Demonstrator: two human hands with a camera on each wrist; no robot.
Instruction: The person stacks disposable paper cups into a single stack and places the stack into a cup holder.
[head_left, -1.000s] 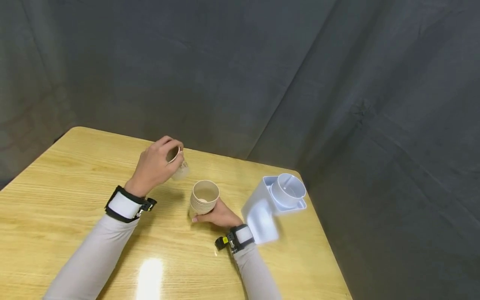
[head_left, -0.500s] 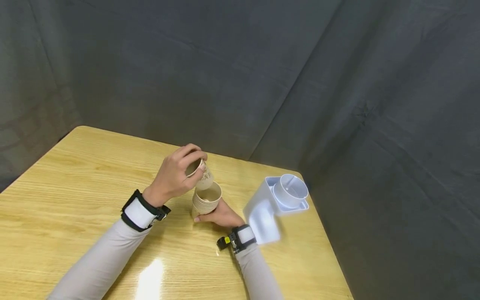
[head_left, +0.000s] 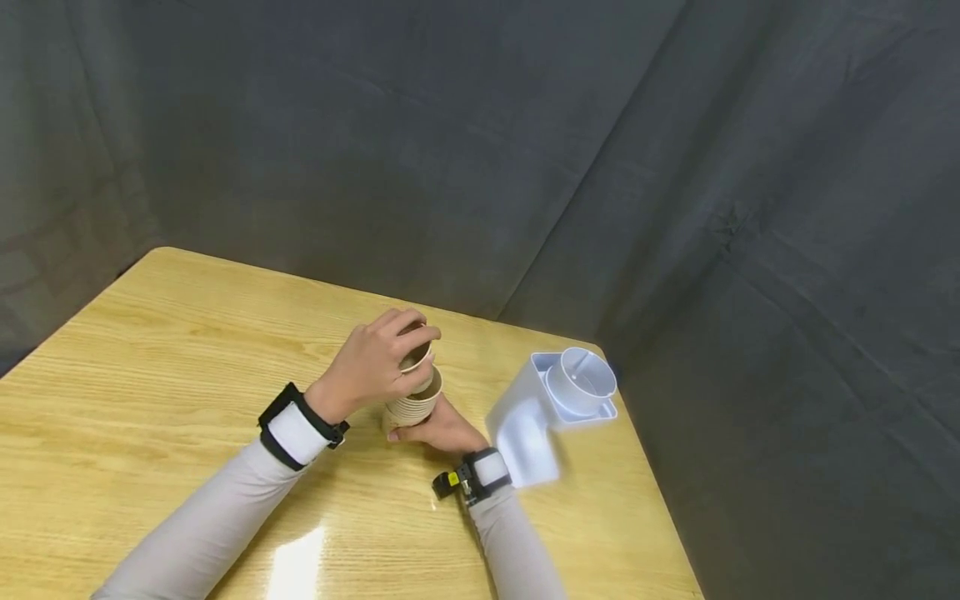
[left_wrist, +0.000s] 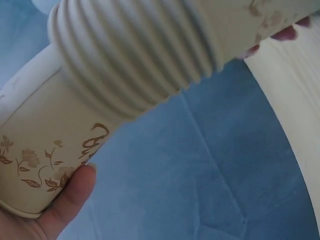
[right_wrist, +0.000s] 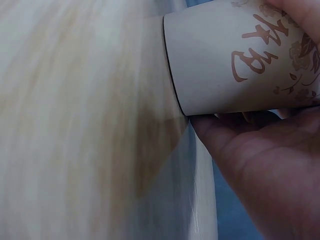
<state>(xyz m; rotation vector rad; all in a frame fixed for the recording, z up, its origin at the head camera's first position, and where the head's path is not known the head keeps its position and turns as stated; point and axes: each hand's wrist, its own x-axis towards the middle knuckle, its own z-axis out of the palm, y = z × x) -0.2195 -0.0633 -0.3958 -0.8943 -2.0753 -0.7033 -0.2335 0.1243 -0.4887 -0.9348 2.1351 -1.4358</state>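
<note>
Left hand: left hand (head_left: pixel 375 367) pinches a paper cup (head_left: pixel 415 357) by its rim, partly sunk into the cup stack (head_left: pixel 411 404).
Right hand: right hand (head_left: pixel 435 429) wraps the stack's base on the table (head_left: pixel 150 350).
Nearby: white cup holder (head_left: pixel 551 408) just right; dark curtain (head_left: pixel 525 150) behind.

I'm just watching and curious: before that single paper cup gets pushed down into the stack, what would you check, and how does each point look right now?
1. Left hand grips the single cup: ok.
2. Right hand holds the cup stack at its base: ok.
3. Stack stands on the table: ok.
4. Single cup's bottom is inside the top rim of the stack: ok.
5. Single cup lined up straight with the stack: cannot tell.
6. White dispenser stands apart from both hands: ok.
</note>
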